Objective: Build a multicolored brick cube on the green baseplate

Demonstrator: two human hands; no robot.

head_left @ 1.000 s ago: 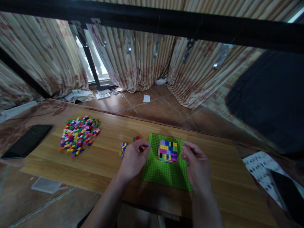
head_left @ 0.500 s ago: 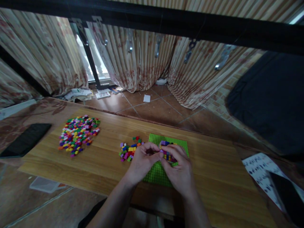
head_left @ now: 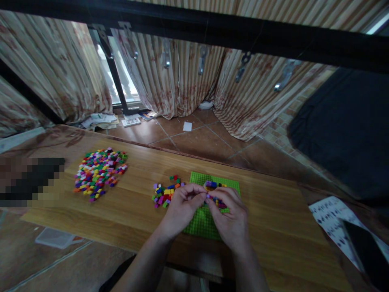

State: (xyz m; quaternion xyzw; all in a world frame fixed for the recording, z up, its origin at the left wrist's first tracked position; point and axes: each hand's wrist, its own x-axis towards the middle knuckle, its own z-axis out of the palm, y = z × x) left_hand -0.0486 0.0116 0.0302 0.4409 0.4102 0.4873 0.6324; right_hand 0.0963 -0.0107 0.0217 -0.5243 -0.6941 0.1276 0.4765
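Observation:
My left hand and my right hand meet fingertip to fingertip over a green studded baseplate. Between their pinched fingers shows a small purple toy brick; its exact shape is mostly hidden. On the baseplate, rows of colored bricks in purple, blue, black and yellow lie behind and under my right hand, which covers part of them. Just left of my left hand, a small loose pile of bricks rests on the wooden table.
A larger heap of mixed bricks lies on the table's left side. At the right edge are a printed sheet and a dark flat device on top of it. A clear plastic lid or tray is on the floor at left.
My right hand's fingers have shifted slightly, uncovering a little more of the bricks on the baseplate. Both hands stay pinched together in nearly the same spot.

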